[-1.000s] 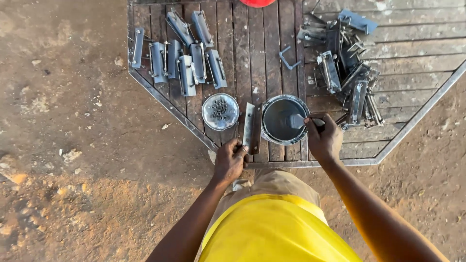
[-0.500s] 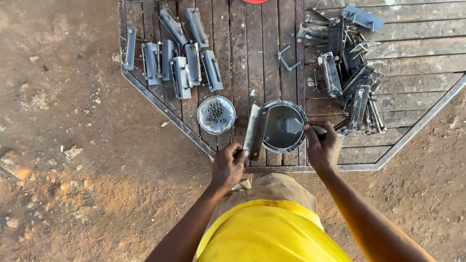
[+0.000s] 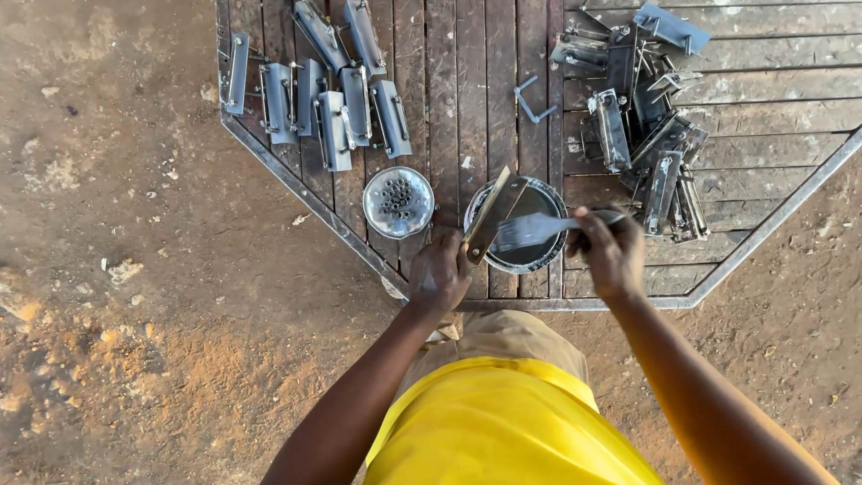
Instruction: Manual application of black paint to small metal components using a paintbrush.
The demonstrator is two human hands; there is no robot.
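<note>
Since the earlier frames the metal piece (image 3: 492, 216) has tilted up and leans over the rim of the paint tin (image 3: 518, 229), and the brush (image 3: 539, 229) has come up out of the tin to lie across its mouth. Left hand (image 3: 440, 274) is closed around the lower end of that flat, angled metal piece, holding it slanted over the tin's left edge. Right hand (image 3: 611, 251) is curled around the brush handle, bristles pointing left toward the piece, just beside it. Paint in the tin looks grey. Just left of the tin stands a smaller round tin (image 3: 398, 202) filled with small dark bolts or tubes. All of this sits near the front corner of a wooden slatted table (image 3: 458, 81) with a metal frame. Farther back on the left lies a row of grey metal brackets (image 3: 337, 108); on the right, a jumbled heap of similar brackets (image 3: 642, 117). Bare reddish dirt ground (image 3: 135, 296) surrounds the table.
</note>
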